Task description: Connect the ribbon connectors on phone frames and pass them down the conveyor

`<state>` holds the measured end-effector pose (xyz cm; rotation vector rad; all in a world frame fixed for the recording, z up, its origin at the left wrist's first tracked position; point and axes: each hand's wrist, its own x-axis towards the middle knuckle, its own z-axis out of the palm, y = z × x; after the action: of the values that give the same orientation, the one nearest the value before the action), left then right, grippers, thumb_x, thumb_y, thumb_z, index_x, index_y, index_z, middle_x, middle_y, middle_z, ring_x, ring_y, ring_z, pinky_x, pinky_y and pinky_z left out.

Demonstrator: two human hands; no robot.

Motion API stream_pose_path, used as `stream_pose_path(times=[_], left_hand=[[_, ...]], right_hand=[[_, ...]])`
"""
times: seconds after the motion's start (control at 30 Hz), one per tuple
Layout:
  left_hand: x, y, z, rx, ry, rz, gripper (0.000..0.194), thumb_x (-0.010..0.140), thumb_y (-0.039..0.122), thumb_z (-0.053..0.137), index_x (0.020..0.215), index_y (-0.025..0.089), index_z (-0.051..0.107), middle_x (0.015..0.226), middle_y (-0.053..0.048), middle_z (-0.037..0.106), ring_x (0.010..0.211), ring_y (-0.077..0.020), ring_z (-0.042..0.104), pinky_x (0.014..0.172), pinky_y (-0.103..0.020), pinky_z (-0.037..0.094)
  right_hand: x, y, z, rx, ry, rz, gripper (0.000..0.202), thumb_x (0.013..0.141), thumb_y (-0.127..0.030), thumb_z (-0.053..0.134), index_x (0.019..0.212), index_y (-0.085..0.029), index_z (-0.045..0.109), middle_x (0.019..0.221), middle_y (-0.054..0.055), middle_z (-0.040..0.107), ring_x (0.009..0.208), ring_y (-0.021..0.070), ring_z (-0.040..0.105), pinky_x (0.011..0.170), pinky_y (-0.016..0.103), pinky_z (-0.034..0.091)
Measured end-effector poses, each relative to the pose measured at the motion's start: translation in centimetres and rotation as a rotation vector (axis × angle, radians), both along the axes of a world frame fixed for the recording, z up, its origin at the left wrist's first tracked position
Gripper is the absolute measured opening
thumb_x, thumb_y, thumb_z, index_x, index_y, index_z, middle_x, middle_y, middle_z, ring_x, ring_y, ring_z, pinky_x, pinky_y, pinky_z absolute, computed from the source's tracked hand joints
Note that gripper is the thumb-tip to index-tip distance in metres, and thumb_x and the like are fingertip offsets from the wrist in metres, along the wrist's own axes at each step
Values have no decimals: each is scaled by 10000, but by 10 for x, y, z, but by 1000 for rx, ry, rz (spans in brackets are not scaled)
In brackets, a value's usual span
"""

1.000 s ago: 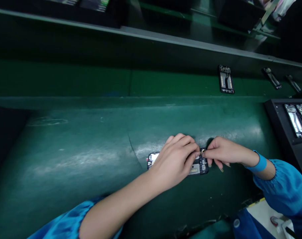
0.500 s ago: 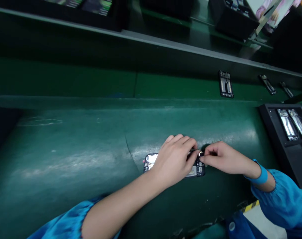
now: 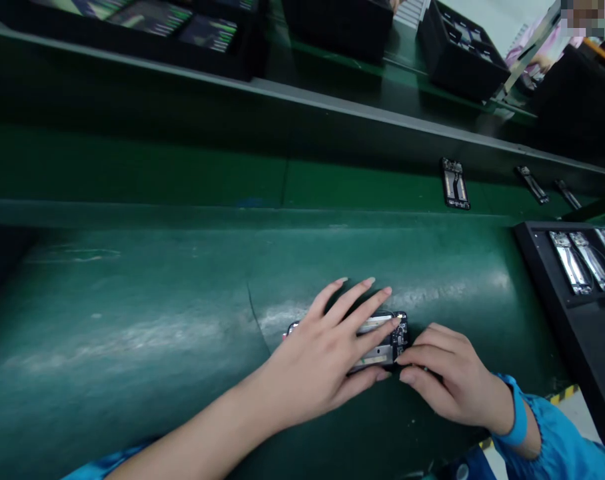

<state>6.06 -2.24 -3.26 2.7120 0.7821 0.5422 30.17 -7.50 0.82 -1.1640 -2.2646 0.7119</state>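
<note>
An opened phone body lies sideways on the green mat, its circuit parts and pale inner plates facing up. My left hand rests across it with spread fingers, the thumb along the near edge and a fingertip on the end with the small boards. Most of the phone's left half is hidden beneath that hand. At the phone's near right corner is my right hand, its index fingertip at the edge and the thumb close below. Those fingers are drawn together; whatever may be between them is too small to make out.
A black tray at the right holds several phone bodies. On the green ledge behind lies another phone body, with two more farther right. Black bins stand on the shelf above. A person's pink sleeve shows at upper right.
My left hand's fingers have opened out from a bent grip into a spread over the phone. My right hand has moved nearer to me, from the phone's end to its near corner.
</note>
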Motion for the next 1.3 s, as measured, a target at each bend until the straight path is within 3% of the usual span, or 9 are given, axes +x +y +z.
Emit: stream_pose_path(times=[0.13,0.23,0.33,0.53,0.7,1.3], left_hand=[[3,-1,0,-25,-14,24,549,961,554,595,1449,304,571,1589,-95,448,1424,-414,432,1156,-670,335],[3,-1,-1,-30,-14,19,572,955,567,596,1461,303,555,1593,-101,440,1436,-420,418,1145,-678,346],[3,-1,-2,-23,-31,22,569,947,562,611,1444,287,569,1590,-109,442,1424,-428,434,1138,-679,347],[3,-2,-3,22,14,22,546,954,559,595,1413,263,595,1590,-141,433,1411,-442,441,1110,-686,362],[3,-1,-3,-15,-19,31,547,948,558,605,1426,294,582,1590,-106,441,1415,-421,443,1146,-663,340],[2,-1,-1,65,54,32,564,958,589,556,1428,279,584,1576,-140,450,1394,-427,459,1103,-660,350]], right_hand=[[13,14,3,22,-263,-26,358,1061,-335,516,763,-175,634,703,53,594,642,186,517,600,339,405],[19,25,-1,-69,-106,-49,339,1067,-331,508,775,-190,607,678,25,585,619,168,534,599,318,420],[15,33,-12,15,53,-145,302,1076,-295,477,823,-192,608,701,34,606,633,169,564,618,315,447],[6,34,-28,109,2,-103,248,1065,-260,505,858,-177,614,739,49,628,666,172,563,642,306,450],[7,32,-28,126,-6,-124,226,1058,-244,506,865,-184,606,746,46,629,664,175,558,649,306,449],[8,29,-32,175,4,-165,181,1038,-172,523,869,-193,583,719,27,579,650,172,542,633,304,419]])
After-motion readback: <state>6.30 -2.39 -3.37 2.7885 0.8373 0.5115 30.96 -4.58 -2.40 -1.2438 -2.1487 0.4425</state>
